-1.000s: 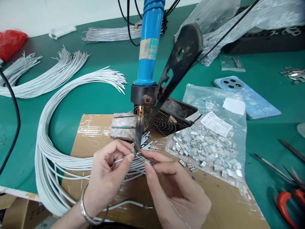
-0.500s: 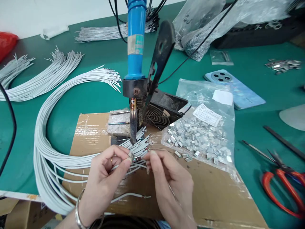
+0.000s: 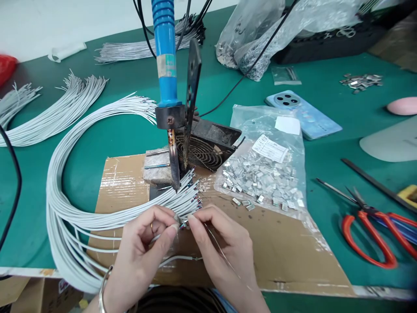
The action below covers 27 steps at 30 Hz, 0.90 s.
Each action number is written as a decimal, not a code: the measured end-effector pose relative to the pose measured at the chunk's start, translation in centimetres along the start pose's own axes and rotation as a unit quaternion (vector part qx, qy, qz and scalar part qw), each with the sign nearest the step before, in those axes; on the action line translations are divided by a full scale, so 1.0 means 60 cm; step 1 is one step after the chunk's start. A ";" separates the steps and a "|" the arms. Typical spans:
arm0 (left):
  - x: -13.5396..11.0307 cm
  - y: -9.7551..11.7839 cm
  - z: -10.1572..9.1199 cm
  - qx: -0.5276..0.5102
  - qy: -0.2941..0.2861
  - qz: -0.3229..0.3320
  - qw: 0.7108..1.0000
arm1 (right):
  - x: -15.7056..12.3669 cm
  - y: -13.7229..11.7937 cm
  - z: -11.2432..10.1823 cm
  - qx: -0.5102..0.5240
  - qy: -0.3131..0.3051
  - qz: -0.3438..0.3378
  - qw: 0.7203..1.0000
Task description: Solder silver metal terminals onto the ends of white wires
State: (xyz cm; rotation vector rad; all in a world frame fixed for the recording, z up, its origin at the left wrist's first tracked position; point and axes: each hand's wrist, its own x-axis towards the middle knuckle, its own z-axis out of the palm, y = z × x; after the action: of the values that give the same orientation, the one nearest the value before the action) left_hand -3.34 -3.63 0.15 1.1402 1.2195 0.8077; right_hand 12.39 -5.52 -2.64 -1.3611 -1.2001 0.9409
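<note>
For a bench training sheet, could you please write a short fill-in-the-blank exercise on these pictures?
The soldering iron has a ____ handle.
The metal clips lie in a clear plastic ____.
The white wires lie partly on a sheet of ____.
The bracelet is on the person's ____ wrist.

Missing words: blue; bag; cardboard; left.

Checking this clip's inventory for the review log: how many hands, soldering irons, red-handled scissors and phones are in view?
Hands: 2 (left hand, right hand)
Soldering iron: 1
Red-handled scissors: 1
Phone: 1
Total: 5
</note>
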 end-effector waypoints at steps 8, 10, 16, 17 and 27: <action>-0.006 -0.006 0.002 0.007 0.005 -0.004 1.000 | -0.002 0.000 0.001 0.004 0.000 0.004 1.000; -0.008 -0.008 0.003 0.014 0.008 -0.001 1.000 | -0.002 -0.001 0.001 0.006 -0.001 0.006 1.000; -0.014 -0.008 0.005 0.008 0.013 -0.006 1.000 | -0.002 0.000 0.002 0.009 -0.006 0.019 1.000; -0.014 -0.008 0.006 0.005 0.012 -0.008 1.000 | -0.003 0.000 0.002 0.009 -0.007 0.021 1.000; -0.011 -0.010 0.006 -0.002 0.008 -0.016 1.000 | -0.003 0.001 0.004 0.019 -0.011 0.033 0.999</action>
State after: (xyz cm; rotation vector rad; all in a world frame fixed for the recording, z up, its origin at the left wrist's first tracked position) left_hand -3.20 -4.51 -0.26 1.1108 1.2462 0.7963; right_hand 12.11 -5.62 -2.74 -1.3695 -1.1547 1.0223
